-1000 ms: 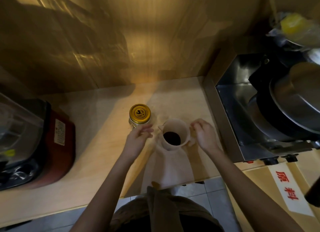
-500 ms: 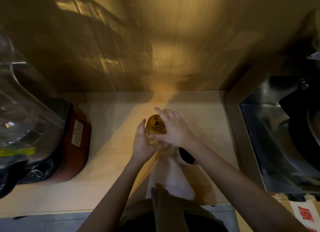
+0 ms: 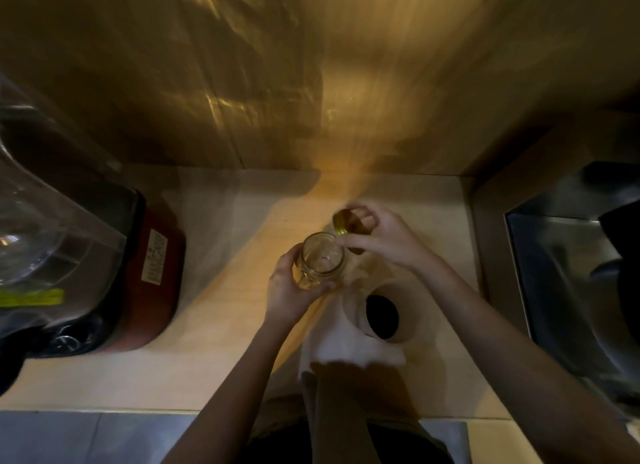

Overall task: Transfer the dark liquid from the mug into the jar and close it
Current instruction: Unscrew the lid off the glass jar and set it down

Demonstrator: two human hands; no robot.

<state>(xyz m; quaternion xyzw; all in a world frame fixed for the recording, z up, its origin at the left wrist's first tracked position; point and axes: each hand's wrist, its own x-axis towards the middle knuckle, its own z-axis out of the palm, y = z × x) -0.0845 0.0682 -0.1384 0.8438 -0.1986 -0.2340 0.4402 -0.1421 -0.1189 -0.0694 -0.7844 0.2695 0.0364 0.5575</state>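
Presently, step in hand: jar opened. Jar [image 3: 322, 259], empty and uncapped, was grasped by left hand [image 3: 291, 290] just above the surface [image 3: 214, 325]. Right hand [image 3: 384, 238] pinched the lid [image 3: 346, 223], tilted beside the jar. Mug [image 3: 382, 311], holding dark liquid, stood nearby. Next, probably: set lid down, lift mug, pour.

No writing can be read: the white label [image 3: 154, 261] on the side of the red appliance [image 3: 152, 283] carries print too small and blurred to make out, and the yellow strip [image 3: 33, 296] lower down is equally illegible.
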